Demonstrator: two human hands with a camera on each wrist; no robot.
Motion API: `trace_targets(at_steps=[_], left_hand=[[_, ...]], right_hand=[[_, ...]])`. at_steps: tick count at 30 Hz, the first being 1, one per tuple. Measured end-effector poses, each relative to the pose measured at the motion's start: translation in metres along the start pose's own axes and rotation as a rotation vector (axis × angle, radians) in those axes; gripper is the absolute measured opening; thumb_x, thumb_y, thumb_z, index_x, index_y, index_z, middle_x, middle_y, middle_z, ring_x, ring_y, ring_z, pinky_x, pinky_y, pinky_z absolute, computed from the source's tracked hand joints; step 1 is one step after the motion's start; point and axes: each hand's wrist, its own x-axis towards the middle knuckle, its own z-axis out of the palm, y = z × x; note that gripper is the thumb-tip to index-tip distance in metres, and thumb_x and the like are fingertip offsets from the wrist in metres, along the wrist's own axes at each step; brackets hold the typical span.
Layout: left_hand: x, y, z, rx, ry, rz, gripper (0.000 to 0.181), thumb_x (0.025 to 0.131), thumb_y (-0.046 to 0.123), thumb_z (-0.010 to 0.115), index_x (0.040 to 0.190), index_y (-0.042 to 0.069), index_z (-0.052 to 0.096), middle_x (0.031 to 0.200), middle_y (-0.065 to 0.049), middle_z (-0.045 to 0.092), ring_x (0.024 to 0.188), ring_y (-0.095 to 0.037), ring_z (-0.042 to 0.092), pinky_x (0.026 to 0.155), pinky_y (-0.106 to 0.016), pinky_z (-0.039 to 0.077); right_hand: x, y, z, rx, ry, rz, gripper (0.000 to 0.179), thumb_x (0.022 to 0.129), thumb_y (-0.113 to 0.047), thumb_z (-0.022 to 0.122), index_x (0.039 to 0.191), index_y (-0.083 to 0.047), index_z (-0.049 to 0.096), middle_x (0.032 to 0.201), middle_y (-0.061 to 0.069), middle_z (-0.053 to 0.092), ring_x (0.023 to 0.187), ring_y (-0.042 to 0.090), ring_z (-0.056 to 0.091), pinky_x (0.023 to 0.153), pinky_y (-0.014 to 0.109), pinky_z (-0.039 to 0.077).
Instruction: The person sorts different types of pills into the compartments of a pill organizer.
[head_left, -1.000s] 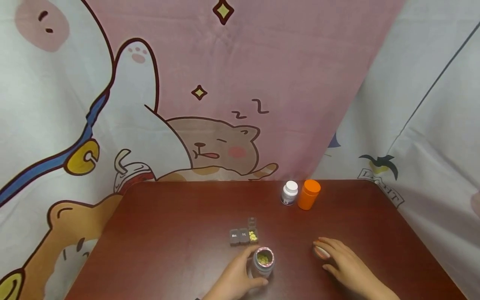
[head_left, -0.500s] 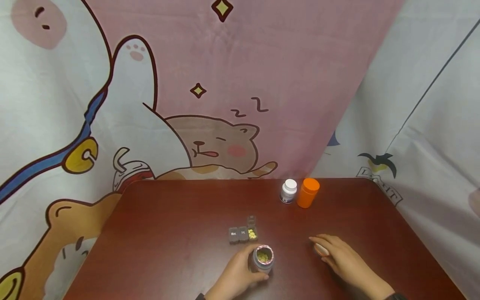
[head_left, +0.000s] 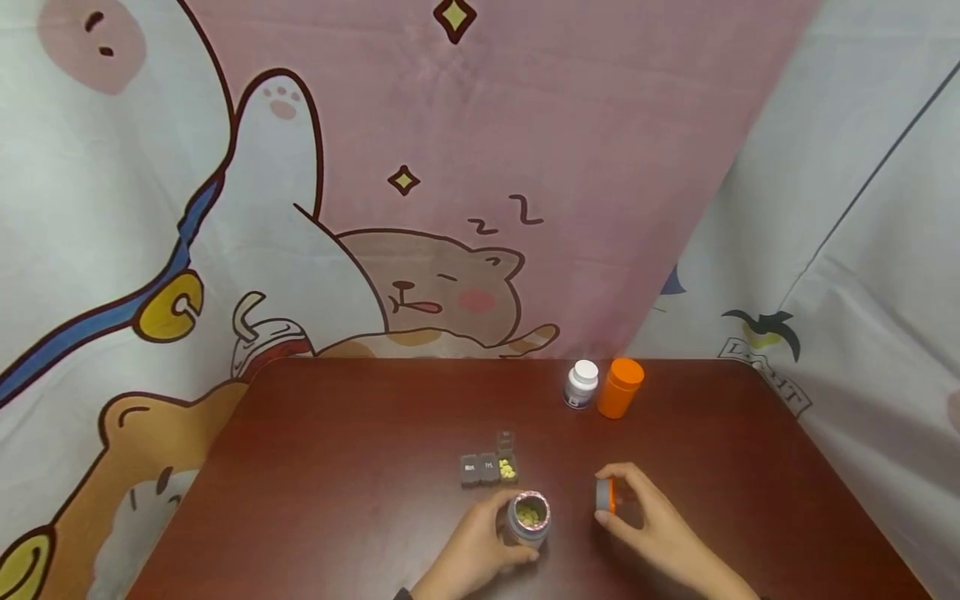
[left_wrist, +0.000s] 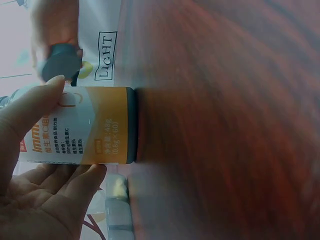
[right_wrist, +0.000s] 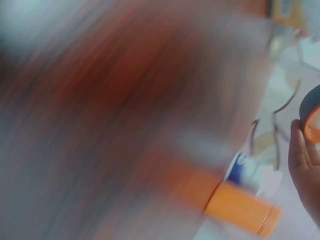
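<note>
My left hand (head_left: 476, 537) grips an uncapped pill bottle (left_wrist: 80, 125), its thumb on one side and fingers on the other. Yellow-green tablets (head_left: 529, 517) show through the bottle's foil-edged mouth. To the right, my right hand (head_left: 652, 521) pinches the grey cap (head_left: 603, 495) between thumb and fingertips. The cap stands on edge, its orange inside turned toward the palm. Just beyond the bottle lies a small pill organizer (head_left: 480, 470); its right compartment has the lid raised and holds yellow tablets (head_left: 507, 469).
Toward the back right of the dark red table (head_left: 360, 433) stand a white-capped bottle (head_left: 581, 384) and an orange bottle (head_left: 620, 389), side by side. A cartoon-printed cloth (head_left: 585, 125) hangs right behind the table's far edge.
My right hand has lifted the cap and brought it left toward the bottle, turning it from lying flat to standing on edge. The left hand and bottle stay nearly in place.
</note>
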Motion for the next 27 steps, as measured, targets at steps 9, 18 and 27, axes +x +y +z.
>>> trace_targets(at_steps=[9, 18, 27], left_hand=[[0.001, 0.000, 0.002, -0.127, -0.018, -0.050, 0.064, 0.058, 0.012, 0.082, 0.115, 0.017, 0.055, 0.112, 0.002, 0.057, 0.106, -0.019, 0.053, 0.089, -0.028, 0.043], [0.002, -0.003, -0.001, -0.161, -0.046, -0.099, 0.065, 0.060, 0.018, 0.082, 0.118, 0.014, 0.052, 0.118, 0.000, 0.054, 0.109, -0.023, 0.051, 0.088, -0.030, 0.044], [0.000, -0.004, -0.002, -0.182, -0.057, -0.112, 0.071, 0.061, 0.022, 0.081, 0.124, 0.015, 0.049, 0.121, 0.003, 0.053, 0.111, -0.022, 0.050, 0.090, -0.036, 0.042]], right_hand=[[0.017, -0.040, 0.020, 0.510, 0.010, -0.028, 0.041, 0.085, 0.007, 0.052, 0.123, 0.000, 0.038, 0.128, 0.017, 0.042, 0.118, 0.025, 0.040, 0.089, 0.023, 0.040], [0.029, -0.046, 0.052, 0.716, -0.050, -0.201, 0.046, 0.073, 0.017, 0.060, 0.111, 0.006, 0.037, 0.123, 0.029, 0.040, 0.115, 0.032, 0.042, 0.095, 0.030, 0.037], [0.031, -0.037, 0.065, 0.698, -0.108, -0.161, 0.062, 0.073, 0.015, 0.062, 0.127, 0.006, 0.035, 0.126, 0.025, 0.042, 0.119, 0.028, 0.040, 0.096, 0.028, 0.036]])
